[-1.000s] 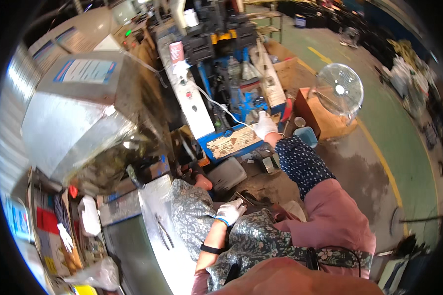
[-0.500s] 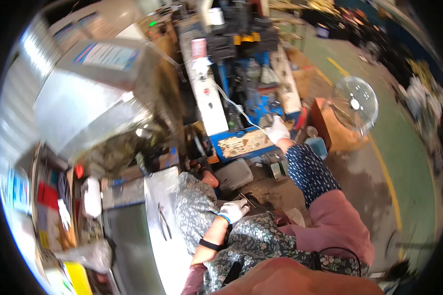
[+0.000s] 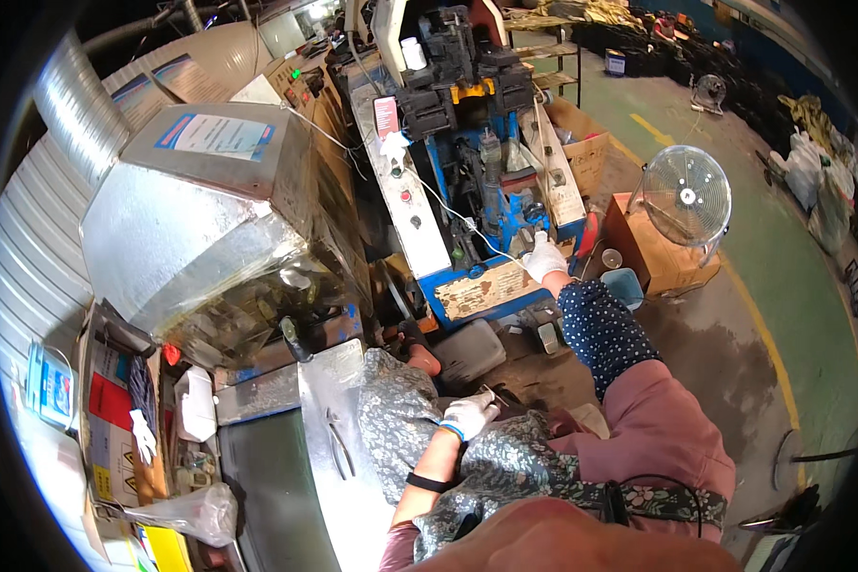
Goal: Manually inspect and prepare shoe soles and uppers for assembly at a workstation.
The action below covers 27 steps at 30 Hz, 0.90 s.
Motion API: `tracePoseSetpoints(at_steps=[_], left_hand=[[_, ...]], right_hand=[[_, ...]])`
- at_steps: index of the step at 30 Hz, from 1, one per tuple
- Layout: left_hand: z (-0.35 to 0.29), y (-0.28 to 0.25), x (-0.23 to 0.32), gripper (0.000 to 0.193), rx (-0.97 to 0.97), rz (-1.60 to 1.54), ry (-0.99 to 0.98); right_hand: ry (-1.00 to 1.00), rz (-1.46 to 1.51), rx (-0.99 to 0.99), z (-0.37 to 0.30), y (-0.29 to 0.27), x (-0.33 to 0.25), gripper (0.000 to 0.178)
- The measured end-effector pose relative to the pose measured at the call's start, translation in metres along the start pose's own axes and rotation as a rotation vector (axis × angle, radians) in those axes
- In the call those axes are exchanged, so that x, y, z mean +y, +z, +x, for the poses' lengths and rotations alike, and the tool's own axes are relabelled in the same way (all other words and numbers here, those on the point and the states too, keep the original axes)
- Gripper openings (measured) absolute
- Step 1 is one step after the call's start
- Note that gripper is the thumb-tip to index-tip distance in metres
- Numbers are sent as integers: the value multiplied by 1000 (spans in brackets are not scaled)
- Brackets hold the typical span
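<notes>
My right hand [image 3: 544, 259], in a white glove, reaches forward to the front end of a blue-framed machine [image 3: 491, 303]. Its fingers close at a small dark part beside the blue fitting [image 3: 522, 217]; what they grip is hidden. A white cable [image 3: 467, 225] runs down the machine to this hand. Over my lap, my left hand [image 3: 471, 416], also gloved, is closed around something thin and dark that I cannot make out. Left of my flowered apron [image 3: 391, 386], a pair of long-handled pliers [image 3: 339, 448] lies on a pale metal plate [image 3: 329, 381].
A metal hood [image 3: 191, 229] stands on the left above a dark belt surface [image 3: 272, 486]. Beyond my right arm are a round fan [image 3: 686, 195], a cardboard box [image 3: 677, 257] and a blue tub [image 3: 623, 286]. A grey lidded container [image 3: 472, 351] sits on the floor below the machine.
The view has shifted slightly and become sharper. My right hand stays at the machine front and my left hand stays closed over my lap.
</notes>
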<state>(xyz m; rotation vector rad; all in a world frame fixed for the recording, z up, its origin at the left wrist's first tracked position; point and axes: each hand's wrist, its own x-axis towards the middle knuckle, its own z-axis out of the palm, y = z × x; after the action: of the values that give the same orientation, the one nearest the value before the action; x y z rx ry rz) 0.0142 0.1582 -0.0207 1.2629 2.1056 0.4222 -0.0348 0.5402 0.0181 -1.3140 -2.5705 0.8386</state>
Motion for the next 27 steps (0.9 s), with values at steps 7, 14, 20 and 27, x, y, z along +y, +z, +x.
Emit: tracePoseSetpoints(at_steps=[7, 14, 20, 27], left_hand=[[2, 2, -3, 46, -13, 6, -30], [2, -3, 4, 49, -39, -13, -77], [0, -4, 7, 44, 19, -30, -37], [0, -5, 8, 46, 0, -24, -83]], right_hand=[[20, 14, 8, -9, -8, -5, 63], [-3, -60, 11, 0, 1, 2, 69], [-13, -51, 26, 3, 6, 5, 65], [-26, -37, 32, 1, 3, 5, 69]])
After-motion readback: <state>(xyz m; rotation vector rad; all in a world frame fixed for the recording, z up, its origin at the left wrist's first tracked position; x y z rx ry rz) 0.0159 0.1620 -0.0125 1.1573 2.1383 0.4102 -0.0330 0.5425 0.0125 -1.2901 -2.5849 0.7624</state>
